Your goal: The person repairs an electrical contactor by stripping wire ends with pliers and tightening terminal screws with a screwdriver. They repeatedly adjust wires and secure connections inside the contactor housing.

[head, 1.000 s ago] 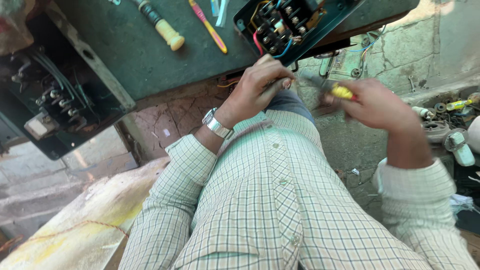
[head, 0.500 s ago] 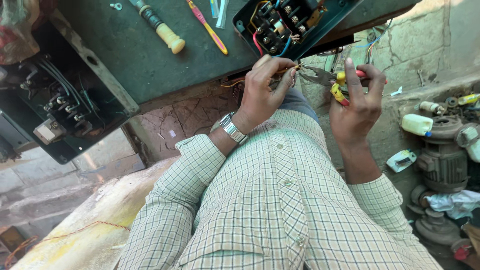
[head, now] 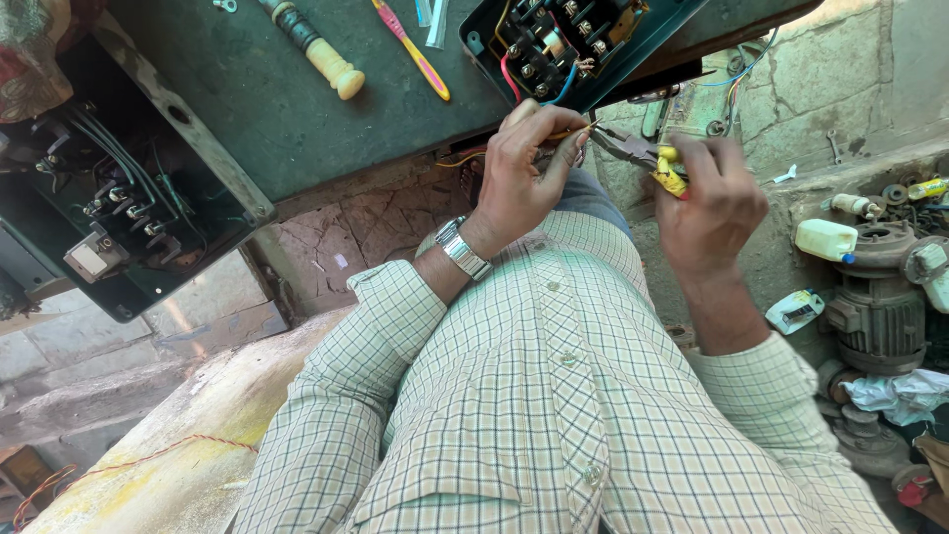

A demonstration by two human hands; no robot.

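The green surface (head: 297, 109) carries an open switch box (head: 563, 44) at its near edge. Just below it, the left hand (head: 519, 168) pinches a thin wire (head: 568, 132) — the right hand (head: 707, 193) grips yellow-handled pliers (head: 638, 153), long axis left-right, nose on the wire tip. Wire not yet in the box — trimming looks underway.

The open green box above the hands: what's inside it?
Inside the green box sit black terminal blocks with screws, plus red and blue wires curling out at its lower edge. Its far side runs out of the frame, so the rest stays unseen.
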